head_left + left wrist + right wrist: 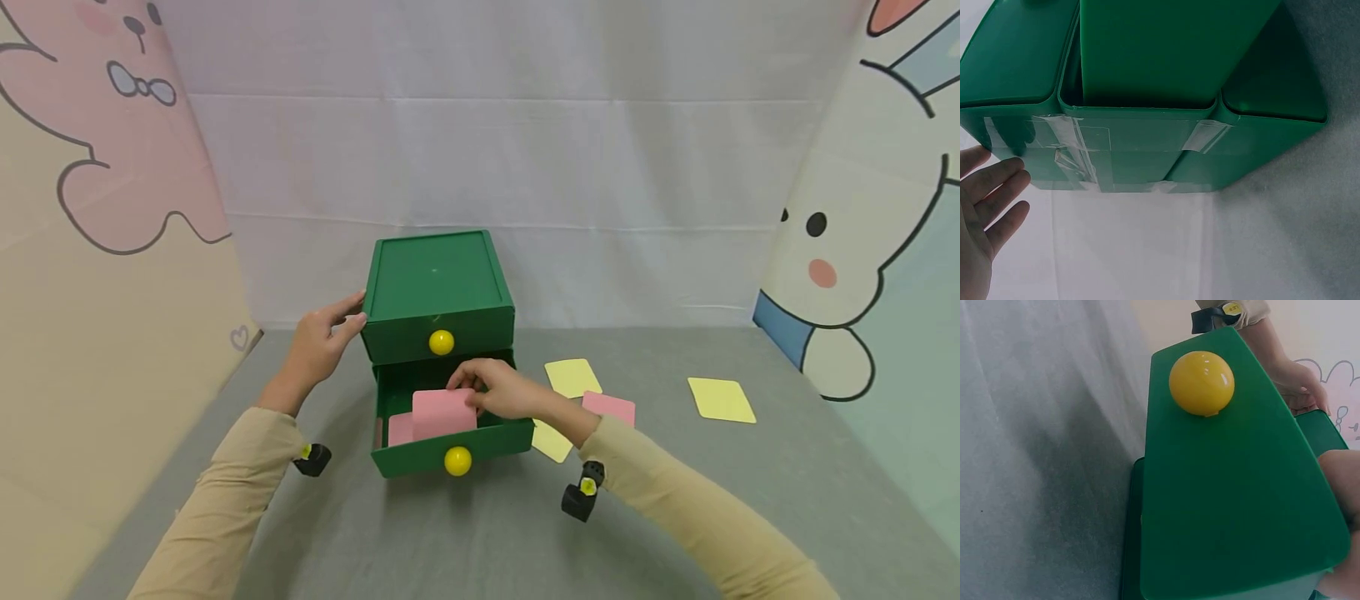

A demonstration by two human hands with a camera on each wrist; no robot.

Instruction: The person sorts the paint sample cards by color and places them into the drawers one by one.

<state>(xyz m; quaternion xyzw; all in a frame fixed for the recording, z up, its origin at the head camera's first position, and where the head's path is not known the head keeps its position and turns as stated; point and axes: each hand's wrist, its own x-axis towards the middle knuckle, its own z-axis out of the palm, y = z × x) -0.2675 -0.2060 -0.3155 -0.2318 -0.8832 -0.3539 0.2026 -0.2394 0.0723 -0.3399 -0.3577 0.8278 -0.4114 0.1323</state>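
Note:
A green drawer cabinet (435,279) with yellow knobs stands on the grey surface. One lower drawer (405,461) is pulled out towards me, with a pink card (400,429) inside it at the left. Above that drawer, my right hand (498,390) pinches another pink card (444,415) by its right edge. My left hand (321,343) rests against the upper left side of the cabinet, its fingers extended. Those fingers also show beside the green casing (1141,169) in the left wrist view. In the right wrist view, the drawer front hides the cards.
Right of the cabinet lie a yellow card (573,377), a pink card (609,407) and a partly covered yellow card (552,442). Farther right is another yellow card (722,400). A pale curtain (562,167) hangs behind the cabinet.

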